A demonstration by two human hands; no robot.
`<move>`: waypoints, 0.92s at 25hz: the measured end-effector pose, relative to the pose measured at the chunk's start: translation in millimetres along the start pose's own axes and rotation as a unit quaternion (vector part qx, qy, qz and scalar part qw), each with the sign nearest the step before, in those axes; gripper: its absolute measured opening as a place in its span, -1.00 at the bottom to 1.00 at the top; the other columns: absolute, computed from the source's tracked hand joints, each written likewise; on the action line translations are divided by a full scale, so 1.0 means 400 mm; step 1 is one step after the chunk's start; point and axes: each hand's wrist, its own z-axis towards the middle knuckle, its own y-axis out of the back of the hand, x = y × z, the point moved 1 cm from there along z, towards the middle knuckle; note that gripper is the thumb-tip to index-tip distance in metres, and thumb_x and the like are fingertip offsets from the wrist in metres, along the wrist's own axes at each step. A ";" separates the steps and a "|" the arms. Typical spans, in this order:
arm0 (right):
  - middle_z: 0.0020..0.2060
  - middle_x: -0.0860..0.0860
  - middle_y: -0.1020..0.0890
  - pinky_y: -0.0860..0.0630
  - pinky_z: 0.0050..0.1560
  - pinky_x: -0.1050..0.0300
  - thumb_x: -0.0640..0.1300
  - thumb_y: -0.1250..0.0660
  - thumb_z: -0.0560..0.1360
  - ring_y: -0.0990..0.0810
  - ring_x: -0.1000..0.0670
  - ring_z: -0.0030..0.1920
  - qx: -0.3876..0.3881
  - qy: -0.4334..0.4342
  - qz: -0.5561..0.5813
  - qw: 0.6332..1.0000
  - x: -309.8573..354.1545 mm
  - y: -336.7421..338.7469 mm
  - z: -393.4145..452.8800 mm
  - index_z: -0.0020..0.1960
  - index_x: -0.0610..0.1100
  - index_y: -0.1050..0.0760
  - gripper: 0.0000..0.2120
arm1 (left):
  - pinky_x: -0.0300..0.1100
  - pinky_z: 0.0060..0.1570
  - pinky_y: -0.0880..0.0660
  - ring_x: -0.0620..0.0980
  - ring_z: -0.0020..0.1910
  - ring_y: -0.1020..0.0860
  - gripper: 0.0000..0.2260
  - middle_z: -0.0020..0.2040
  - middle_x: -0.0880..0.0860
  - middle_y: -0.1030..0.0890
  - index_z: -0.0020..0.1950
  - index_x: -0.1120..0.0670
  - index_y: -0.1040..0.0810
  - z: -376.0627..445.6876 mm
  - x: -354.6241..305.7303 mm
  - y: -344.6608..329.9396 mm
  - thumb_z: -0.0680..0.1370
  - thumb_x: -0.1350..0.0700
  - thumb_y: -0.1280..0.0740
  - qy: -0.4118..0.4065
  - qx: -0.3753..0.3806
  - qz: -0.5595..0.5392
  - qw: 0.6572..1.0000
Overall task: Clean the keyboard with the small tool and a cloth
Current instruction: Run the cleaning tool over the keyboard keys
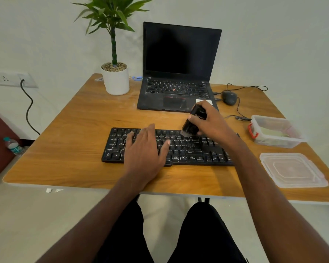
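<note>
Two hands on black keyboard (188, 149), left hand (144, 149) flat, fingers spread, right hand (209, 120) gripping black brush tool (193, 120), open clear tub (275, 130) right holding pale cloth-like item, lid (292, 169) near table edge (65, 184).

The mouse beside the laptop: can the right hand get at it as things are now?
Probably not at once: the right hand grips the small black brush tool over the keyboard. The path to the mouse looks free, but the tool must be set down first.

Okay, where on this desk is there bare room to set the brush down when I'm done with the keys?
Widest bare patch: the left side of the table, between the plant pot and keyboard. A narrower strip runs between keyboard and laptop. The right side is crowded: mouse, its cable, the open container and the lid.
</note>
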 end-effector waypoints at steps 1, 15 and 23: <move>0.01 0.11 -0.55 -0.66 -0.11 0.12 -0.03 -0.40 0.60 -0.61 0.03 0.03 -0.008 0.004 -0.077 0.997 -0.010 0.013 0.000 0.31 0.01 -0.40 -0.67 | 0.15 0.66 -0.03 0.02 0.58 -0.36 -0.33 0.60 0.09 -0.41 0.66 0.11 -0.19 -0.001 -0.001 -0.008 0.71 -0.32 -0.01 0.007 0.012 0.005 1.000; 0.04 0.03 -0.58 -0.56 0.04 -0.01 -0.10 -0.40 0.58 -0.59 -0.04 0.05 -0.148 -0.018 -0.194 0.970 -0.045 0.121 -0.016 0.32 -0.05 -0.44 -0.66 | 0.16 0.63 -0.12 0.08 0.53 -0.43 -0.36 0.53 0.13 -0.49 0.61 0.15 -0.30 0.003 0.006 -0.007 0.71 -0.29 -0.03 0.018 0.015 0.028 0.999; 0.04 0.01 -0.59 -0.56 -0.05 0.01 -0.12 -0.41 0.56 -0.58 -0.03 0.00 -0.164 -0.028 -0.242 0.956 -0.067 0.125 -0.017 0.30 -0.05 -0.43 -0.65 | 0.20 0.61 -0.16 0.12 0.51 -0.47 -0.36 0.50 0.17 -0.52 0.59 0.18 -0.32 0.002 0.010 -0.008 0.71 -0.27 -0.04 0.015 0.015 0.028 0.999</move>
